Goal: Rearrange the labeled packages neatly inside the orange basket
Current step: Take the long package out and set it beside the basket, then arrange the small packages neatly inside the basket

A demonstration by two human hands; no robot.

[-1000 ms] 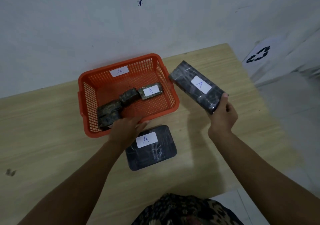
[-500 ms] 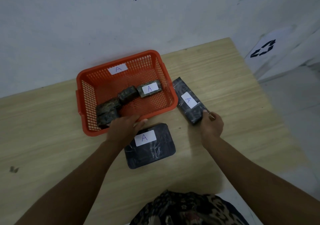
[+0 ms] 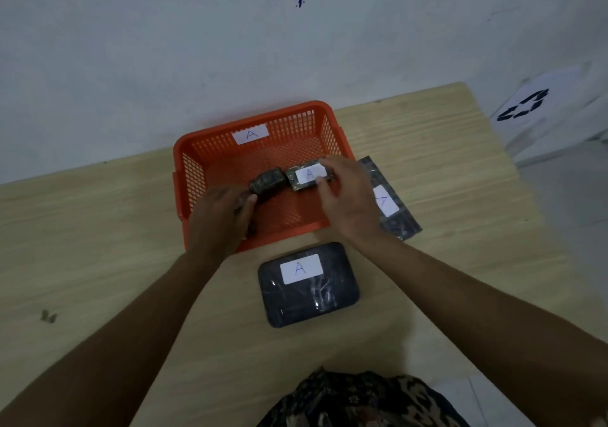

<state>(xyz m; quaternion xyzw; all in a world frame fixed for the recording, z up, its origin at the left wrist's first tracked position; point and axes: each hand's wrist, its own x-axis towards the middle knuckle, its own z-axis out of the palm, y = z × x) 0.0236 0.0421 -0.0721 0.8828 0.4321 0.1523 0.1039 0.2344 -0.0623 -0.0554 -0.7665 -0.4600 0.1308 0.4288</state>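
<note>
The orange basket (image 3: 210,140), marked with a white "A" label, stands at the back of the table. Inside it lie small dark packages. My right hand (image 3: 348,196) reaches over the right rim and grips a small package with an "A" label (image 3: 304,176). Beside that one sits another small package (image 3: 267,179). My left hand (image 3: 218,219) is in the basket's front left, closed over a package that it mostly hides. A long dark package labeled "A" (image 3: 390,206) lies on the table right of the basket. A wide dark package labeled "A" (image 3: 307,283) lies in front.
The wooden table (image 3: 98,245) ends at a wall close behind the basket and at an edge on the right. A white sheet with a recycling symbol (image 3: 526,105) lies beyond that edge. Patterned cloth (image 3: 362,400) shows at the bottom.
My right hand set the long package down on the table right of the basket, let go, and moved into the basket onto the small labeled package. My left hand moved deeper into the basket.
</note>
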